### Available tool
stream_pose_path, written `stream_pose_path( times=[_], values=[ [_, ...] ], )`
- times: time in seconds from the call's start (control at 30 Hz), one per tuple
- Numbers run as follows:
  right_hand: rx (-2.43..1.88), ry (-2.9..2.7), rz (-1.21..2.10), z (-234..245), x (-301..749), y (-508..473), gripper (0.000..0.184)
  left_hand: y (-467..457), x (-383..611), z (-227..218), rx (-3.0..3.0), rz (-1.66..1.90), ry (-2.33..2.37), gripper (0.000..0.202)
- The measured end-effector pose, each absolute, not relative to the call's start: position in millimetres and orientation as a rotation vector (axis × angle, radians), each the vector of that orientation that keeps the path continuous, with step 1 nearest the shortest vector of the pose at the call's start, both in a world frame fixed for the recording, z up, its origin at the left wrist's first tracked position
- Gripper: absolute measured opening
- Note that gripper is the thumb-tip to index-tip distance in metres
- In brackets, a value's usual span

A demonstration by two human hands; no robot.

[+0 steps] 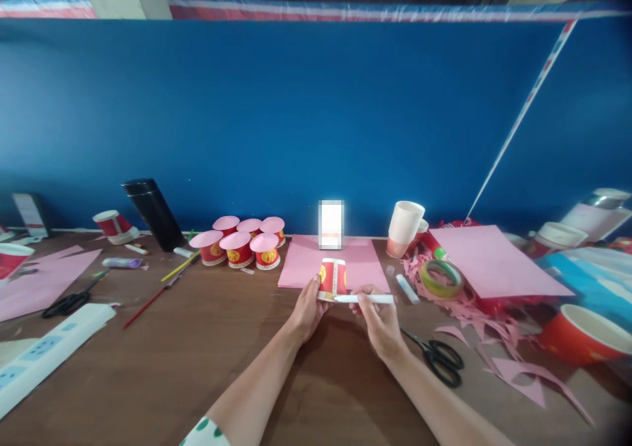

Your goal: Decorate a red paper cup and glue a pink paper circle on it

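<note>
My left hand [309, 307] is wrapped round a red paper cup [332, 278] with gold print, standing upside down on the near edge of a pink paper sheet [333, 261]. My right hand [378, 314] pinches a white pen [365, 298], held level with its tip against the base of the cup. Black scissors [442, 359] lie just right of my right wrist.
Several upturned red cups with pink tops [241, 242] stand at back left near a black flask [153, 212]. A stack of white cups [405, 227], a tape roll [441, 278], a glue stick [407, 288], pink scraps [494, 340] and a red bowl [582, 334] lie right. A power strip [44, 354] and scissors [66, 303] lie left.
</note>
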State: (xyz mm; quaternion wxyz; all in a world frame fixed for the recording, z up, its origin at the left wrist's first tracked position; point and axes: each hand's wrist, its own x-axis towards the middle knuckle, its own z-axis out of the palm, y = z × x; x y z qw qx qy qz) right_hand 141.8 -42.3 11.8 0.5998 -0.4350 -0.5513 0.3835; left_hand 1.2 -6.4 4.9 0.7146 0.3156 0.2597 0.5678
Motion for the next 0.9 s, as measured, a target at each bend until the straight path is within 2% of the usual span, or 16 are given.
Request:
stream_pose_path(
  times=[0.33, 0.9],
  values=[
    [-0.999, -1.233, 0.963, 10.5, 139.7, -41.3, 0.024, -5.8, 1.0, 3.0, 0.702, 1.256, 0.563, 0.031],
    [-1.008, -1.294, 0.875, 15.9, 139.6, -43.8, 0.025, -7.0, 1.4, 6.6, 0.706, 1.251, 0.579, 0.031]
  ],
)
